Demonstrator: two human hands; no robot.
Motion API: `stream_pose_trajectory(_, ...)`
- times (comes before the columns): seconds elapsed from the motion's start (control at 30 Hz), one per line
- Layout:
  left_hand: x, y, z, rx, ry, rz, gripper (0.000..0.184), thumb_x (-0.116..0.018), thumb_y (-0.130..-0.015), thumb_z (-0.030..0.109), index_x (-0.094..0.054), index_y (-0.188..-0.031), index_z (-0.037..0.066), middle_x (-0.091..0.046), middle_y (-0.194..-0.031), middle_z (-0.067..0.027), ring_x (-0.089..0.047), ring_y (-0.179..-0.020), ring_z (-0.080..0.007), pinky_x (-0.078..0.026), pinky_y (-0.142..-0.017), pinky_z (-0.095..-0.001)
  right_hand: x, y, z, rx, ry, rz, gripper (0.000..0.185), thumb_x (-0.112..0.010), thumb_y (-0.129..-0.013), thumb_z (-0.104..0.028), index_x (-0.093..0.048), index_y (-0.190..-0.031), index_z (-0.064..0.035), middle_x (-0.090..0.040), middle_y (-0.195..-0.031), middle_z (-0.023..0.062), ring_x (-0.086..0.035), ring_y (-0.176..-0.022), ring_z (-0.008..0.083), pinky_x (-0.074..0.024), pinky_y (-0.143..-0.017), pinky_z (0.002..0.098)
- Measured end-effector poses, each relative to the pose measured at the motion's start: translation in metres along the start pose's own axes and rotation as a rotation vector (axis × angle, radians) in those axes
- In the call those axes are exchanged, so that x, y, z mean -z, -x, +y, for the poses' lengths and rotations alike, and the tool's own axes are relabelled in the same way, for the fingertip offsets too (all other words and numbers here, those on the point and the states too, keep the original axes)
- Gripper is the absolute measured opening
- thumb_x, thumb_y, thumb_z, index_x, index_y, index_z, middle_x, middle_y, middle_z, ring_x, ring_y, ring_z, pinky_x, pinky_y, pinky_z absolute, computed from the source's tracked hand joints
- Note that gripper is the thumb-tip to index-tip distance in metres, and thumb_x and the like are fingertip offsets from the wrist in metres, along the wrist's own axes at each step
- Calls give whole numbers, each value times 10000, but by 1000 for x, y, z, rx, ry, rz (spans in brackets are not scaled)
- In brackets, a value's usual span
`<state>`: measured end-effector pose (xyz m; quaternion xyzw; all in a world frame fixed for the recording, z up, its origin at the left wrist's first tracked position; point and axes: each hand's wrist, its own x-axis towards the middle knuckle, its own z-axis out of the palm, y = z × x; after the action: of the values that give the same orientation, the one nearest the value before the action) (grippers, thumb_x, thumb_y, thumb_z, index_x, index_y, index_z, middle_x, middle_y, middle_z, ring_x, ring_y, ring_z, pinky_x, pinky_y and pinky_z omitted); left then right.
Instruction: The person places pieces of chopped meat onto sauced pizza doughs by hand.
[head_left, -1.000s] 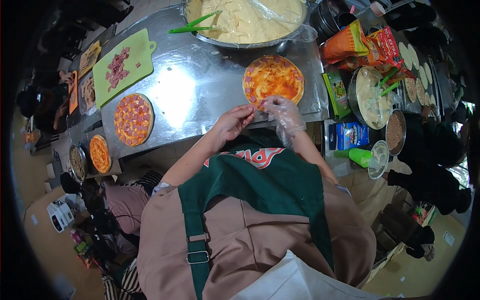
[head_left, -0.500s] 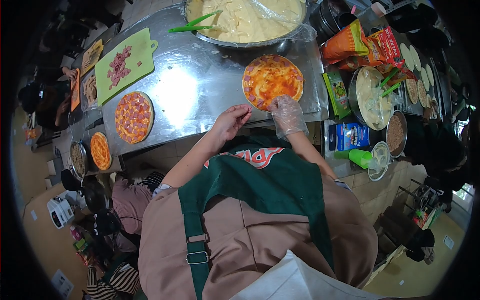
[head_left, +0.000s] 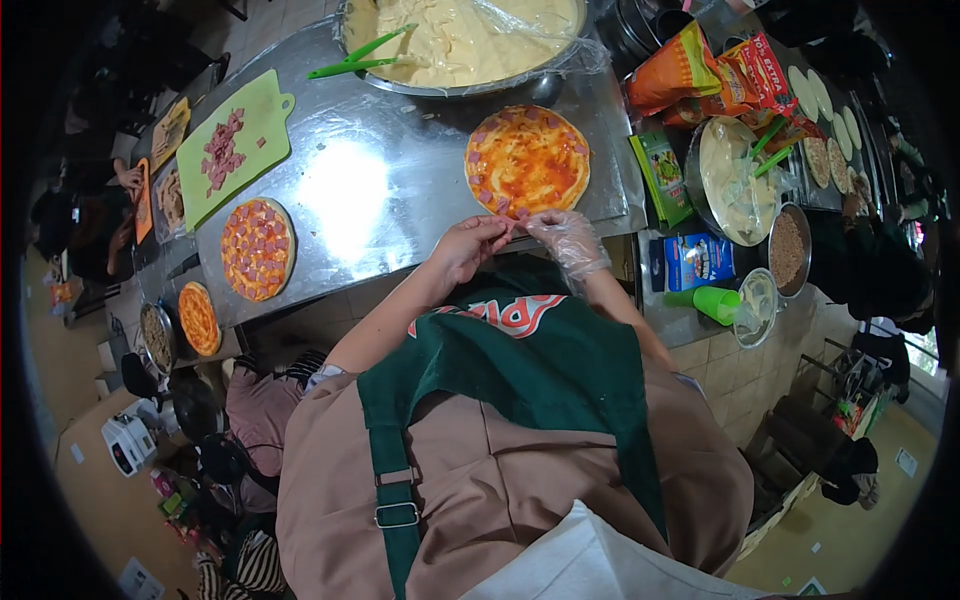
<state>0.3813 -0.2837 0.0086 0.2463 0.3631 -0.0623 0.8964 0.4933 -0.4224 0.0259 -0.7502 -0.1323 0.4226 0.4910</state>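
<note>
Just below the near edge of a sauced pizza, my bare left hand and my right hand, in a clear plastic glove, meet at the fingertips. Both are closed in a pinch on a small pink ham piece between them. Ham squares lie around this pizza's rim, while its middle shows sauce and no ham. A second pizza, covered in ham squares, lies to the left. Chopped ham is heaped on a green cutting board.
A large bowl of pale cream with green tongs stands at the back. On the right are snack bags, another cream bowl, a green cup and a bowl of brown crumbs. Other people are at both sides.
My right hand has come back from the pizza's near edge to my left fingertips. The view has shifted slightly, so the table's things appear a little further left.
</note>
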Motion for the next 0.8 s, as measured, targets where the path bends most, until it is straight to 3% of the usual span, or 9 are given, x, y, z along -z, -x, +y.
stream_pose_trajectory(0.07,5,-5,-2,5,12,19,148,-523,-800,29,-504,-939,-20,-576,-883,-89,-565,-782,-135,-477,-721,-190,12,-1,5,-19,72,54,177,-588,-724,-219,-620,-773,-51,-604,-689,81,-558,-599,170,-431,-574,293)
stream_pose_trajectory(0.13,9,-7,-2,-8,48,66,138,-517,-801,28,-509,-931,-18,-574,-886,-86,-566,-782,-136,-478,-721,-193,20,-9,12,272,499,272,185,-563,-725,-238,-617,-730,-61,-600,-707,118,-568,-619,241,-435,-582,336)
stream_pose_trajectory(0.33,11,-15,1,-24,84,73,144,-516,-798,30,-510,-936,-11,-569,-893,-75,-564,-788,-129,-478,-718,-193,19,-19,6,383,884,279,196,-531,-725,-254,-584,-700,-67,-575,-699,142,-563,-673,293,-438,-635,396)
stream_pose_trajectory(0.47,-1,-15,3,-21,71,96,152,-522,-796,34,-509,-942,-6,-572,-879,-69,-563,-790,-116,-476,-720,-189,18,-23,5,486,872,357,188,-546,-712,-240,-576,-723,-55,-574,-728,146,-561,-671,297,-443,-624,380)
stream_pose_trajectory(0.53,-12,-12,5,1,39,95,153,-517,-807,53,-523,-955,13,-578,-864,-49,-561,-778,-79,-469,-697,-143,16,-16,-5,446,570,246,168,-570,-714,-200,-581,-741,-35,-585,-717,123,-570,-632,242,-449,-598,335)
stream_pose_trajectory(0.57,-15,-11,6,2,39,96,153,-517,-807,53,-523,-955,13,-578,-864,-49,-561,-778,-79,-469,-697,-143,13,-13,-6,445,570,246,168,-570,-714,-200,-581,-741,-35,-585,-717,123,-570,-632,242,-449,-598,335)
stream_pose_trajectory(0.63,-20,-12,6,30,-4,29,149,-531,-796,41,-523,-944,20,-579,-874,-50,-560,-783,-83,-468,-703,-150,8,-9,-8,273,151,14,146,-588,-721,-162,-591,-761,-21,-588,-683,85,-561,-615,162,-445,-586,286)
stream_pose_trajectory(0.73,-23,-18,4,62,-21,-13,173,-559,-781,54,-515,-945,18,-578,-893,-60,-561,-792,-102,-468,-714,-165,11,-10,-9,194,160,22,146,-596,-732,-156,-599,-779,-19,-583,-669,52,-537,-627,113,-438,-594,261)
stream_pose_trajectory(0.8,-26,-20,5,64,10,34,184,-552,-792,89,-508,-954,14,-577,-898,-68,-563,-800,-119,-468,-722,-178,19,-15,-2,185,124,50,152,-595,-732,-166,-602,-785,-24,-589,-680,66,-549,-631,133,-442,-599,271)
